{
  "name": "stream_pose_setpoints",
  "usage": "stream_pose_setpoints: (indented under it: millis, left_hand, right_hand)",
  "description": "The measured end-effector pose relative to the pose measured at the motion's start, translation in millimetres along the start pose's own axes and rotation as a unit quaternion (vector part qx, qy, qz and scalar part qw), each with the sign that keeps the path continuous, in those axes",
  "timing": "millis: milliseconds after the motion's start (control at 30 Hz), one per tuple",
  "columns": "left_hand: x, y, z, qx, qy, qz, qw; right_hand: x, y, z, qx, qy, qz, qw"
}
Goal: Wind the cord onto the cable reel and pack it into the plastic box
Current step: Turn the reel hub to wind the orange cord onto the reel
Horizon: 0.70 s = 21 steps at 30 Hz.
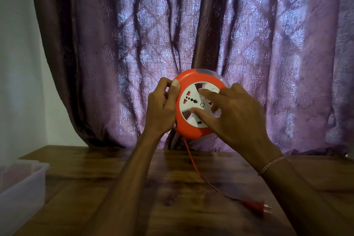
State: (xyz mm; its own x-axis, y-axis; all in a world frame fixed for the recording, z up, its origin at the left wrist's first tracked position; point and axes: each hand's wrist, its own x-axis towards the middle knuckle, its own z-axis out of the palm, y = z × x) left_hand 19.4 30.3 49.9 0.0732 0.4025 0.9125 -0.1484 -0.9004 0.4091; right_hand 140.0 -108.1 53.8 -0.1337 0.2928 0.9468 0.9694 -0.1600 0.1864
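Observation:
I hold a round orange cable reel (193,80) with a white socket face up in the air above the table. My left hand (161,107) grips its left rim, thumb on the front. My right hand (233,117) lies on the white face with its fingers spread, two fingertips pressed into it. A thin red cord (193,163) hangs from the reel's bottom down onto the wooden table (95,188) and ends in a red plug (255,205) lying at the front right. A clear plastic box (21,184) stands at the table's left edge.
A purple patterned curtain (191,34) hangs right behind the table. A pale wall (17,63) is on the left. A thin bracelet (271,165) is on my right wrist.

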Motion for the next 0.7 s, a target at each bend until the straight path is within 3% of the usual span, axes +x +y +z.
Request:
stream_pose_setpoints:
  millis: [100, 200, 367, 701]
  left_hand:
    - [1.2, 0.1, -2.2, -0.007, -0.003, 0.004, 1.000]
    - [1.9, 0.2, -3.7, -0.002, 0.004, 0.009, 1.000]
    - [0.3, -0.5, -2.3, 0.008, 0.004, 0.015, 1.000]
    - [-0.9, 0.2, -0.2, 0.016, 0.000, 0.023, 1.000]
  right_hand:
    - [2.4, 5.0, -0.6, 0.041, -0.013, -0.102, 0.994]
    - [3.8, 6.0, -3.0, 0.046, -0.084, -0.157, 0.983]
    - [3.6, 2.6, -7.2, 0.014, -0.150, -0.124, 0.981]
    - [-1.3, 2.3, -2.5, -0.021, -0.113, -0.071, 0.991]
